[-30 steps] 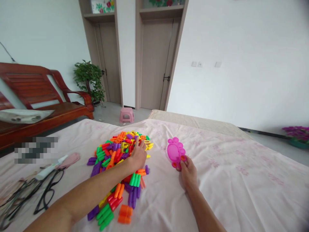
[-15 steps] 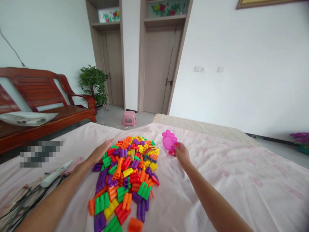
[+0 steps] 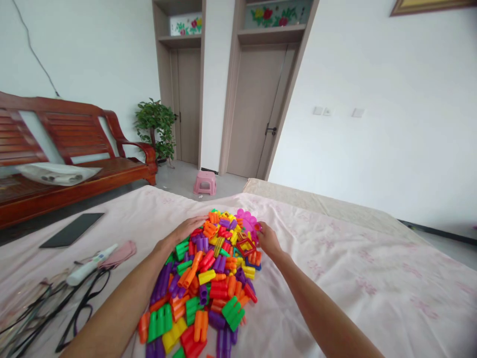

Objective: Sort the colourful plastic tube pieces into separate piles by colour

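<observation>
Bracing the heap of multicoloured plastic blocks point(image 3: 207, 277) calls for gentle pressure: the left hand point(image 3: 186, 229) lies open-fingered; the right hand point(image 3: 270, 239) grips the magenta scalloped plastic piece point(image 3: 246, 218).

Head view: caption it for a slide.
Left hand beside piled bright blocks, right hand holding a pink toy.

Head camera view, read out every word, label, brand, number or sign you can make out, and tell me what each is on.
No text can be read.
White tube: faint markings, too small and blurred to read.
Colourful toy pieces and pink plastic piece: nothing legible.
</observation>
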Motion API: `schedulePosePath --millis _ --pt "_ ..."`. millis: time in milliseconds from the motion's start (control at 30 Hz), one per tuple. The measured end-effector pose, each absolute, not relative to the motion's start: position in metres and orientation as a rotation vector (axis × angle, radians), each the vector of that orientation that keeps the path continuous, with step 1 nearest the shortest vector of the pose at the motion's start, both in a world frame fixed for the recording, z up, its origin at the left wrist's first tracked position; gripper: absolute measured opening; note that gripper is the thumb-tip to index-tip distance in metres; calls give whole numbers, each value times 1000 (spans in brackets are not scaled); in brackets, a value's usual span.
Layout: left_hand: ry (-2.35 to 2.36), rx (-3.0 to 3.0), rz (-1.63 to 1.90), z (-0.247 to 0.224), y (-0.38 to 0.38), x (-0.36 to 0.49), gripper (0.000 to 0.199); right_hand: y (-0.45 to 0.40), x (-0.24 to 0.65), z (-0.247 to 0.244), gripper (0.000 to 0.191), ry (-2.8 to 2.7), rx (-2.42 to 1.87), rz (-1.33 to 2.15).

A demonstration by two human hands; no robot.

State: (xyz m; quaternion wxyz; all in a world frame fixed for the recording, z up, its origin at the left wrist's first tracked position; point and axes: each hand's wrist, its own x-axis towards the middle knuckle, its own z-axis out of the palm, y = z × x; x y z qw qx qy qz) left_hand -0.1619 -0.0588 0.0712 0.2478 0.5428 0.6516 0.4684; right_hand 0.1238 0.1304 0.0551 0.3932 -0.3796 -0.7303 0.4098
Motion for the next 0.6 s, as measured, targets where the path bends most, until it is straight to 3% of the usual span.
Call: schedulePosePath --millis 333,600 --pt "1593 1626 1212 104 -19 -68 47 99 191 55 33 -1920 -959 1189" --pt "1389 1705 1135 127 13 1 54 91 260 52 38 -2044 -1032 679"
